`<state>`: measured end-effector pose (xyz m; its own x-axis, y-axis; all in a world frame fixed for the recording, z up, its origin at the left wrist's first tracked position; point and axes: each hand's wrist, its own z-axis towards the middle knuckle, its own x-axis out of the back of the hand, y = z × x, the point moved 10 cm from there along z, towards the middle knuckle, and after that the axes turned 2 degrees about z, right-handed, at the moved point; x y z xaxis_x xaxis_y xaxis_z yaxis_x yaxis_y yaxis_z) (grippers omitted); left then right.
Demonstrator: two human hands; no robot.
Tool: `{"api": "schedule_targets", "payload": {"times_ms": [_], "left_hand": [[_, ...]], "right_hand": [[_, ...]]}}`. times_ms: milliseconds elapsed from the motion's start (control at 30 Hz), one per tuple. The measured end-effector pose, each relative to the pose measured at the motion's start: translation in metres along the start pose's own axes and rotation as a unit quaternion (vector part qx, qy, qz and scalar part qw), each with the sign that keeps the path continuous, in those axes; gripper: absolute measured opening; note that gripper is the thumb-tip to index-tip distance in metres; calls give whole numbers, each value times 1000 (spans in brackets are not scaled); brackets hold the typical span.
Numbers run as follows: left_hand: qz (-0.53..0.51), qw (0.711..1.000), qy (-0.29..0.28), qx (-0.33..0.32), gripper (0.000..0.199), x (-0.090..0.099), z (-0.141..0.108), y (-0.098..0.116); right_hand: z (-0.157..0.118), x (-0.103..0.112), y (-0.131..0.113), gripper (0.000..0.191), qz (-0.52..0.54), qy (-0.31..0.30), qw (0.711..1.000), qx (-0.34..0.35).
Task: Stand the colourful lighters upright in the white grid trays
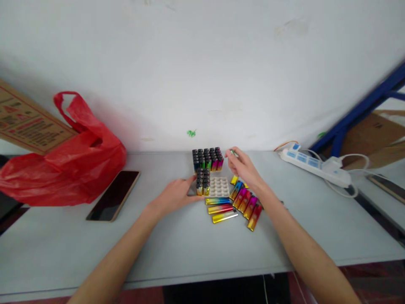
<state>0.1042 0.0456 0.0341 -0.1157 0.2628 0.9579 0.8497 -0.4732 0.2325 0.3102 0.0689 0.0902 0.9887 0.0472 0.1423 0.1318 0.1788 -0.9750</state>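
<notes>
My left hand [179, 192] grips the left end of a white tray [220, 187] with rows of round sockets. Black-topped lighters [203, 181] with gold lower ends stand upright in the tray's left part; bare sockets show on its right. Above the loose lighters, my right hand [239, 164] is closed in a pinch on a lighter [233, 152], of which only a small greenish part shows between the fingers. Several loose lighters in pink, red, blue and gold [248, 202] lie right of the tray, partly under my right forearm. Three more [220, 209] lie in front of it.
Behind the tray stands a block of upright lighters [208, 159]. A phone [114, 196] and a red plastic bag [79, 156] beside a cardboard box [30, 120] are on the left. A white power strip [316, 166] with cables lies at right. The wall closes the table's back.
</notes>
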Motion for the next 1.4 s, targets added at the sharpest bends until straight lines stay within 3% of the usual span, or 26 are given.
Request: {"api": "schedule_targets", "payload": {"times_ms": [167, 433, 767, 933, 1200, 1400], "left_hand": [[-13, 1000, -5, 2, 68, 0, 0, 0], [-25, 1000, -16, 8, 68, -2, 1, -3], [-20, 1000, -16, 7, 69, -3, 1, -3], [-22, 1000, -15, 10, 69, -4, 2, -5], [-24, 1000, -11, 8, 68, 0, 1, -2], [-11, 1000, 5, -2, 69, -1, 1, -2]], "right_hand": [[-20, -11, 5, 59, -195, 50, 977, 74], [-33, -28, 9, 35, -270, -1, 961, 59], [-38, -33, 5, 40, -307, 15, 949, 77], [-36, -34, 12, 29, -315, 5, 947, 68], [-35, -35, 13, 35, -282, 0, 957, 66], [-36, -40, -1, 26, -250, -21, 954, 163]]}}
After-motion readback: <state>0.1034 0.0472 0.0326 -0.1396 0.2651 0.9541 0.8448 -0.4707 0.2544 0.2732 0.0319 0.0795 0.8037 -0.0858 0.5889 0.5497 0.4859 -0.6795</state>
